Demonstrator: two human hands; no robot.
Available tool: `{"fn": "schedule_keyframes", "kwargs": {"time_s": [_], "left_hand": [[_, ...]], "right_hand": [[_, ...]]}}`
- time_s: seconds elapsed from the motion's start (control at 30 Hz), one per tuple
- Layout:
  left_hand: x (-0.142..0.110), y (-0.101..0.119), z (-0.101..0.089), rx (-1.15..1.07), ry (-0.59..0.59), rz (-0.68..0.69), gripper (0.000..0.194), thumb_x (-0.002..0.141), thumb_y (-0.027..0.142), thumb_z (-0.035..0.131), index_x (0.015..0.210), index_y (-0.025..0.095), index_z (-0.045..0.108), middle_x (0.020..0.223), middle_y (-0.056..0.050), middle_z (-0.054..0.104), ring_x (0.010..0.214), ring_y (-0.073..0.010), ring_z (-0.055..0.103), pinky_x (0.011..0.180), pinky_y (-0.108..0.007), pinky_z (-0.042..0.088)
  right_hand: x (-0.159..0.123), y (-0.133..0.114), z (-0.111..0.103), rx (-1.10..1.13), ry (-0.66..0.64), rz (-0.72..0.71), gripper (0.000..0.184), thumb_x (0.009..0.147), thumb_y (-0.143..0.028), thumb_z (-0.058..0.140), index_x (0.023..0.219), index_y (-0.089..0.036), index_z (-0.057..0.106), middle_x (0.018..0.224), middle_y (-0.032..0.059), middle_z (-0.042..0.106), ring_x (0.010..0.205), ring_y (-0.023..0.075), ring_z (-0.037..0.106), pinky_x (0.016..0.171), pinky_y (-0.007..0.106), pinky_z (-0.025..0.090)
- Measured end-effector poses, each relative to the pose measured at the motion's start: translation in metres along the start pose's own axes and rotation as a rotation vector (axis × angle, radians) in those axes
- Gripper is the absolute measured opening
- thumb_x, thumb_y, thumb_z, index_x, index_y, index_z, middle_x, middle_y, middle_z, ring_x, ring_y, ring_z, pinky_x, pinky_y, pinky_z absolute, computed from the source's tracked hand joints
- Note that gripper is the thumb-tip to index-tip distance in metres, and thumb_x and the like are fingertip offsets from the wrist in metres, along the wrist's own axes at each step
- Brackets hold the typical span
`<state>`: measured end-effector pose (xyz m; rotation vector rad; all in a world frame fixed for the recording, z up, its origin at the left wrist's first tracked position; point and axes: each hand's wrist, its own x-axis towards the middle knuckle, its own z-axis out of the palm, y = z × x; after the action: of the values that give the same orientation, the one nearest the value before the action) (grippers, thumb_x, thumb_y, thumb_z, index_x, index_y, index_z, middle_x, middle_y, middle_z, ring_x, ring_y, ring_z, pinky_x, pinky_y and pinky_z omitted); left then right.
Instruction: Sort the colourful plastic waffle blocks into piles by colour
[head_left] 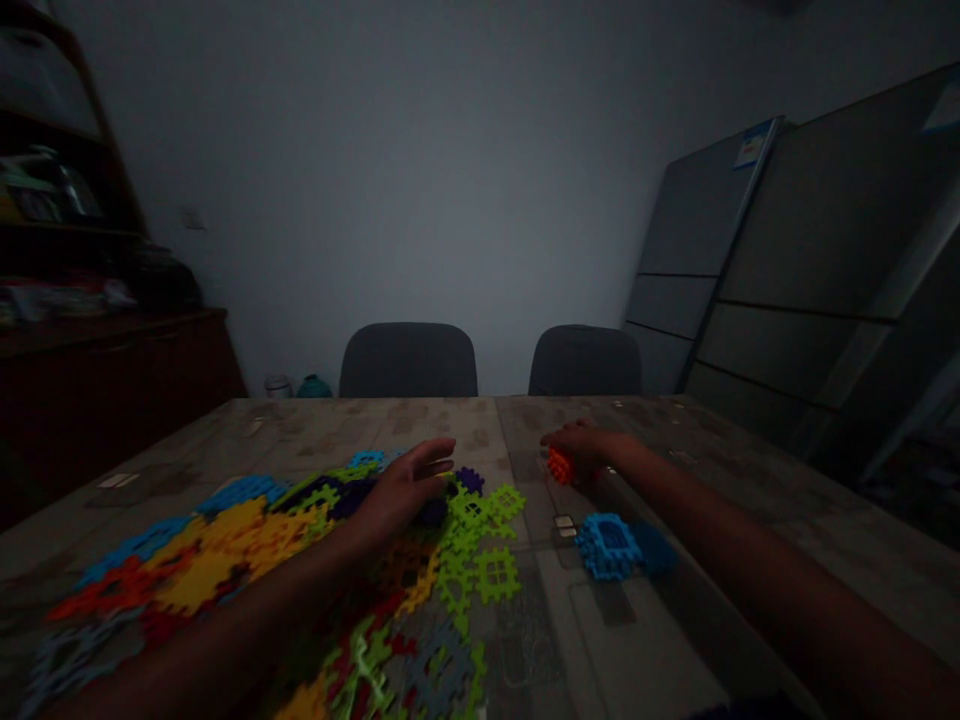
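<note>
My left hand [412,485] hovers over a spread pile of toothed plastic building pieces, its fingers stretched out and apart with nothing in them. Green pieces [496,574] with window-like holes lie just right of it, and yellow pieces [225,540] lie to its left. On the right half of the table, my right hand [585,445] is closed around an orange block [559,466] made of such pieces; its far side is hidden by the fingers. Nearer to me stands a blue block [609,546] of joined pieces, with a darker blue part beside it.
The patterned tabletop [300,425] runs to two grey chairs [409,360] at the far edge. A tall cabinet or fridge [697,230] stands at the right, a dark wooden shelf unit [105,370] at the left. More grey and red pieces lie near the front.
</note>
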<state>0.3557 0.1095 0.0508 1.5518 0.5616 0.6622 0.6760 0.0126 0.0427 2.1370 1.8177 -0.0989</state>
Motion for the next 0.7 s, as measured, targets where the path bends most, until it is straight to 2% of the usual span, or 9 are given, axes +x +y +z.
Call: {"fn": "schedule_keyframes", "kwargs": {"time_s": [0.13, 0.23, 0.4, 0.5, 0.63, 0.7], "left_hand": [[0.003, -0.001, 0.009, -0.016, -0.021, -0.003, 0.061, 0.054, 0.036, 0.077, 0.111, 0.019, 0.065, 0.129, -0.016, 0.064, 0.126, -0.0381, 0.056, 0.105, -0.047, 0.045], [0.005, 0.002, 0.010, -0.022, -0.031, 0.006, 0.064, 0.054, 0.036, 0.077, 0.114, 0.019, 0.064, 0.130, -0.015, 0.063, 0.128, -0.0368, 0.054, 0.106, -0.046, 0.044], [0.001, 0.002, 0.001, -0.020, -0.028, -0.013, 0.064, 0.056, 0.037, 0.077, 0.116, 0.018, 0.063, 0.130, -0.016, 0.063, 0.126, -0.0374, 0.055, 0.107, -0.047, 0.044], [-0.003, -0.005, -0.007, -0.021, -0.026, -0.028, 0.063, 0.058, 0.037, 0.078, 0.117, 0.019, 0.063, 0.130, -0.016, 0.063, 0.127, -0.0375, 0.055, 0.105, -0.046, 0.045], [-0.005, -0.012, -0.016, -0.035, -0.050, -0.017, 0.061, 0.062, 0.040, 0.080, 0.118, 0.022, 0.064, 0.134, -0.012, 0.061, 0.132, -0.0352, 0.051, 0.104, -0.041, 0.046], [-0.006, -0.008, -0.015, -0.097, -0.047, -0.051, 0.062, 0.059, 0.040, 0.084, 0.115, 0.021, 0.065, 0.132, -0.013, 0.062, 0.131, -0.0358, 0.051, 0.104, -0.041, 0.046]], "right_hand": [[0.000, -0.004, -0.005, -0.041, -0.058, 0.003, 0.099, 0.052, -0.021, 0.087, 0.143, -0.027, 0.049, 0.134, 0.0140, 0.063, 0.127, 0.0380, 0.054, 0.104, 0.049, 0.040], [0.000, -0.004, -0.005, -0.051, -0.064, 0.006, 0.098, 0.052, -0.022, 0.087, 0.143, -0.027, 0.050, 0.133, 0.0143, 0.063, 0.128, 0.0397, 0.053, 0.104, 0.051, 0.040], [-0.003, -0.003, -0.004, -0.046, -0.058, 0.000, 0.091, 0.056, -0.023, 0.087, 0.141, -0.024, 0.054, 0.133, 0.0166, 0.063, 0.125, 0.0394, 0.055, 0.103, 0.052, 0.040], [-0.007, -0.007, -0.007, -0.043, -0.036, -0.001, 0.100, 0.053, -0.023, 0.088, 0.145, -0.024, 0.049, 0.137, 0.0186, 0.059, 0.128, 0.0413, 0.052, 0.105, 0.053, 0.039], [-0.014, -0.015, -0.015, -0.034, -0.016, -0.030, 0.104, 0.054, -0.027, 0.089, 0.148, -0.030, 0.046, 0.143, 0.0136, 0.056, 0.133, 0.0394, 0.048, 0.108, 0.051, 0.036], [-0.017, -0.016, -0.019, -0.033, -0.023, -0.032, 0.105, 0.056, -0.026, 0.088, 0.150, -0.031, 0.043, 0.146, 0.0131, 0.054, 0.135, 0.0376, 0.046, 0.110, 0.050, 0.034]]}}
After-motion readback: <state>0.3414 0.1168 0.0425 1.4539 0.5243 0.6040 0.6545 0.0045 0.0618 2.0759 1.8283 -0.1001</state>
